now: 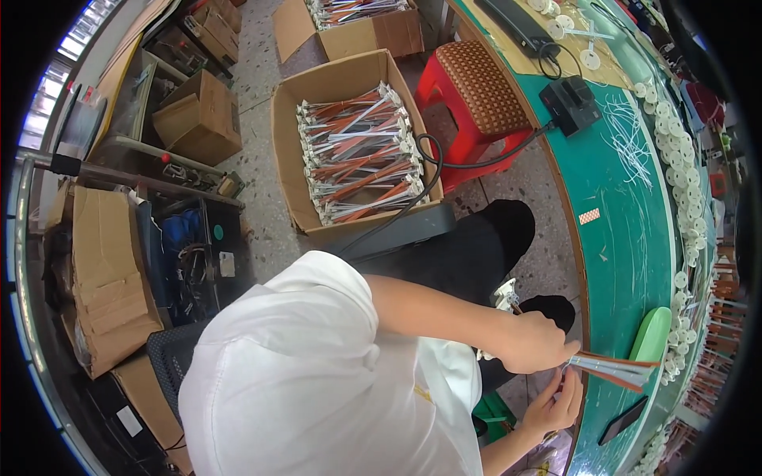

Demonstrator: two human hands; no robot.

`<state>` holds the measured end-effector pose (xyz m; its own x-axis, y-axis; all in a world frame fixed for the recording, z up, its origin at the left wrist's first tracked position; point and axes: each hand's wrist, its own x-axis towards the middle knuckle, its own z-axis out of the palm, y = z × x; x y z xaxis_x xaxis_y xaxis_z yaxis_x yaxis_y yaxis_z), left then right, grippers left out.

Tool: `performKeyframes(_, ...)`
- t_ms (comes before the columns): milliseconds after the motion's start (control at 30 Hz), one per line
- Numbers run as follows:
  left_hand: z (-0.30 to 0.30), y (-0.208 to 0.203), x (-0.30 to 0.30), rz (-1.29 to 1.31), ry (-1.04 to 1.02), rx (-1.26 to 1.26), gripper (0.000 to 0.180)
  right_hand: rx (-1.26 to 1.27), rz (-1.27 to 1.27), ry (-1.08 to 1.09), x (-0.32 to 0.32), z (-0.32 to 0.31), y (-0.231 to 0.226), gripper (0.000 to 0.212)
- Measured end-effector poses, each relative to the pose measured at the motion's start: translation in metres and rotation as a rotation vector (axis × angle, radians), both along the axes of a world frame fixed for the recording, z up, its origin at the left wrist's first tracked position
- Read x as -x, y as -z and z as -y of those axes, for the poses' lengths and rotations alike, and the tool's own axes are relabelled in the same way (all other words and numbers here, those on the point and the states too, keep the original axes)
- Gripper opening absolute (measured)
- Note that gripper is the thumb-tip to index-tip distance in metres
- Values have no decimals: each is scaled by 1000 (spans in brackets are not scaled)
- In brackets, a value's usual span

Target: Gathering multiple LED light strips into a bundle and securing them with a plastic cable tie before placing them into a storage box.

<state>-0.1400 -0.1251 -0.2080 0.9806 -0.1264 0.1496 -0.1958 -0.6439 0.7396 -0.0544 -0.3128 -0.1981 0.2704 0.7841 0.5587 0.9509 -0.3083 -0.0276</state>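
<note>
My left hand (530,341) is closed around a bundle of brown and white wire-like strips (615,368). The loose ends of the bundle fan out over the table edge. White plastic pieces (505,295) show behind that hand, toward my lap. Just below, my right hand (554,406) has its fingers pinched together against the bundle. Whatever is between those fingertips is too small to make out. Loose thin white ties (627,143) lie farther along the green tabletop (615,246).
A cardboard box (287,170) of similar bundles stands on the floor beside a red stool (464,87). A black adapter (570,105) with a cable, a green oval piece (651,335) and a dark phone-like slab (624,420) lie on the table. White discs (681,151) line its far side.
</note>
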Motion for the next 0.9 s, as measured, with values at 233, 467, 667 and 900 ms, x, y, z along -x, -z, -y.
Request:
performKeyframes(233, -7, -14, -1, 67, 173, 90, 36, -238, -737, 250, 7, 11, -3, 20)
performKeyframes(467, -30, -93, -25, 398, 276, 284, 30, -815, -2513, -895, -30, -2, -80, 36)
performKeyframes(667, -64, -157, -56, 617, 333, 1336, 26, -939, -1608, -377, -82, -86, -137, 30)
performKeyframes(900, -199, -193, 31, 934, 195, 1546, 31, -576, -698, -128, -156, -226, -122, 20)
